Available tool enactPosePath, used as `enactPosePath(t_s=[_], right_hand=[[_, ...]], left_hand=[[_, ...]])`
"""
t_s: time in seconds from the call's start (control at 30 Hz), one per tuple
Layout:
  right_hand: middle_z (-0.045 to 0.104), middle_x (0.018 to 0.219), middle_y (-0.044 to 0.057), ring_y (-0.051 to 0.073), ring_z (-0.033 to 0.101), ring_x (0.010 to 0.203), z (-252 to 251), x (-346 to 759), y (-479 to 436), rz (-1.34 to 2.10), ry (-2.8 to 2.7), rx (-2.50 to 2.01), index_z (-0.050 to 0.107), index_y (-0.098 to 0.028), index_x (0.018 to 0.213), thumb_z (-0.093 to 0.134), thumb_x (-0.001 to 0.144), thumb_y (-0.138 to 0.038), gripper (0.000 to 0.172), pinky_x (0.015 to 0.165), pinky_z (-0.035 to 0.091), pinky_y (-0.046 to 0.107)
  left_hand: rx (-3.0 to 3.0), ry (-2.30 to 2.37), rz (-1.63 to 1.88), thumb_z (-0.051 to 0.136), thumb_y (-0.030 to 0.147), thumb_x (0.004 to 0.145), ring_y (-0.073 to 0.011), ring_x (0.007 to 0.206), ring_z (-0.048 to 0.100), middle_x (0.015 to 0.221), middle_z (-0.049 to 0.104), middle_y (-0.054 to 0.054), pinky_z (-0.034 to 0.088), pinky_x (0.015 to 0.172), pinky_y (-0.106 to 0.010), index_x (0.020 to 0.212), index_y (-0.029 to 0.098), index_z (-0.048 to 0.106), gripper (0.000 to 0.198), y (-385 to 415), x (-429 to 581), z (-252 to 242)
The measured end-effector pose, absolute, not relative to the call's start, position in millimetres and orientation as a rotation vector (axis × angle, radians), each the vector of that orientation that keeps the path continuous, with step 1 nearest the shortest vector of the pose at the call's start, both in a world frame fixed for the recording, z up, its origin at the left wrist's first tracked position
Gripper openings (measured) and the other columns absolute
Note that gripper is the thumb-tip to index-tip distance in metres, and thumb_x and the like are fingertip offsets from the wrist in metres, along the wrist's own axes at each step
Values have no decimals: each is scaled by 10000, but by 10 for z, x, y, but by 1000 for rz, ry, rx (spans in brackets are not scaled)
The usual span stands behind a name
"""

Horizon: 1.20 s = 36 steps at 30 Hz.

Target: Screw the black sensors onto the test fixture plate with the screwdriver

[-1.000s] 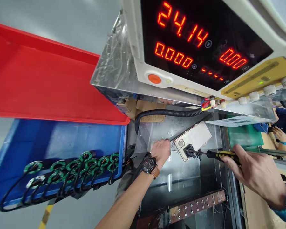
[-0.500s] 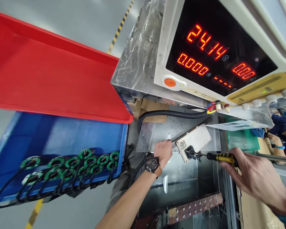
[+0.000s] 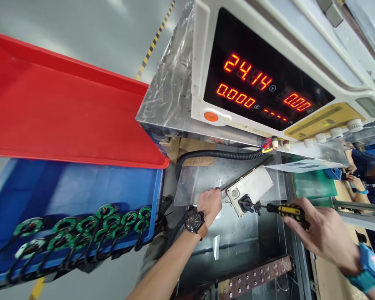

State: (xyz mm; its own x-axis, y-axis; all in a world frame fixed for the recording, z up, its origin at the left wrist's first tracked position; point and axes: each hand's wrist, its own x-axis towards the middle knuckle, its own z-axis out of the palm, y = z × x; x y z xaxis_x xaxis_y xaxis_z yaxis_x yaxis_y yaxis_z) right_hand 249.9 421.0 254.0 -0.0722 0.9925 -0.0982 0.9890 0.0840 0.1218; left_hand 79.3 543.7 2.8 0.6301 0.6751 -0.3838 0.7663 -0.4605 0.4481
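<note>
My left hand (image 3: 210, 202), with a watch on its wrist, is closed on the left edge of a flat white metal module (image 3: 250, 187) and holds it against a clear plastic sheet (image 3: 197, 181). My right hand (image 3: 323, 233) grips a yellow and black screwdriver (image 3: 284, 209). The screwdriver's tip sits at the black connector (image 3: 246, 203) on the module's lower corner.
A power supply (image 3: 262, 71) with red digits reading 24.14 hangs just above. A red bin (image 3: 50, 108) and a blue bin (image 3: 81, 187) with several green ring coils on black leads (image 3: 90, 227) stand left. A corrugated black hose (image 3: 218, 155) runs overhead. Another person's hand (image 3: 358, 183) shows far right.
The view has shifted slightly; the display now sits lower and further left. Both hands keep their grip on the module and the screwdriver, the tip still at the connector.
</note>
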Motion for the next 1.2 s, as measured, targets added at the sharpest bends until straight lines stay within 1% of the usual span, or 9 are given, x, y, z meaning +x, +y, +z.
enactPosePath(t_s=[0.07, 0.2, 0.37, 0.43, 0.53, 0.6, 0.9, 1.03, 1.2], right_hand=[[487, 450, -73, 143, 487, 344, 2501, 2517, 4143, -20, 2107, 2213, 571, -169, 1066, 503, 990, -527, 373, 367, 345, 252], [712, 750, -2, 89, 468, 348, 2535, 2599, 3886, -392, 1964, 2527, 566, -222, 1196, 548, 983, -420, 291, 375, 413, 217], [732, 837, 23, 86, 418, 298, 2608, 2797, 3511, -250, 1728, 2895, 602, -243, 1136, 607, 934, -450, 289, 312, 390, 231], [735, 850, 24, 95, 491, 344, 2579, 2875, 3391, -217, 1691, 2955, 607, -232, 1140, 606, 935, -457, 305, 357, 442, 216], [746, 893, 40, 160, 702, 641, 2487, 2955, 3245, -138, 1728, 2992, 614, -216, 1130, 608, 942, -430, 285, 534, 550, 196], [750, 924, 43, 175, 731, 775, 2406, 2970, 3179, -101, 1734, 3015, 617, -216, 1127, 609, 946, -419, 271, 597, 563, 187], [730, 866, 26, 137, 645, 593, 2090, 2974, 3392, -184, 1798, 3028, 588, -216, 1157, 582, 967, -391, 259, 555, 507, 231], [722, 856, 25, 142, 647, 612, 2077, 3031, 3565, -179, 1843, 2983, 584, -212, 1142, 572, 971, -391, 247, 578, 501, 245], [719, 846, 9, 135, 653, 619, 2111, 3039, 3671, -225, 1865, 2949, 579, -219, 1143, 566, 974, -393, 243, 567, 493, 237]], left_hand=[[2264, 1131, -214, 418, 34, 867, -305, 975, 727, 974, 747, -202, 540, 827, -372, 990, 80, 692, 305, 5432, 801, 46], [2269, 1138, -244, 419, 47, 866, -311, 975, 727, 971, 749, -202, 543, 817, -376, 982, 92, 697, 304, 5428, 824, 75], [2316, 1115, -267, 428, 90, 863, -334, 960, 727, 974, 748, -208, 546, 815, -408, 970, 95, 698, 290, 5512, 884, 118], [2353, 1122, -277, 438, 111, 863, -328, 951, 729, 972, 748, -210, 544, 807, -399, 961, 102, 698, 278, 5602, 921, 146], [2404, 1123, -302, 450, 146, 859, -333, 955, 727, 977, 746, -212, 545, 782, -398, 973, 112, 701, 277, 5794, 986, 171], [2429, 1109, -333, 460, 172, 850, -341, 962, 724, 995, 744, -215, 548, 762, -401, 974, 118, 709, 283, 5937, 1035, 163], [2488, 1092, -454, 494, 243, 822, -358, 974, 725, 1038, 741, -237, 549, 745, -386, 996, 110, 729, 322, 6289, 1236, 54], [2477, 1031, -456, 512, 259, 830, -347, 981, 725, 1039, 747, -214, 538, 740, -373, 980, 132, 710, 279, 6354, 1219, 35], [2443, 958, -410, 562, 445, 907, -329, 1023, 712, 1060, 747, -175, 515, 780, -356, 1059, 151, 629, 338, 6377, 1146, 12]])
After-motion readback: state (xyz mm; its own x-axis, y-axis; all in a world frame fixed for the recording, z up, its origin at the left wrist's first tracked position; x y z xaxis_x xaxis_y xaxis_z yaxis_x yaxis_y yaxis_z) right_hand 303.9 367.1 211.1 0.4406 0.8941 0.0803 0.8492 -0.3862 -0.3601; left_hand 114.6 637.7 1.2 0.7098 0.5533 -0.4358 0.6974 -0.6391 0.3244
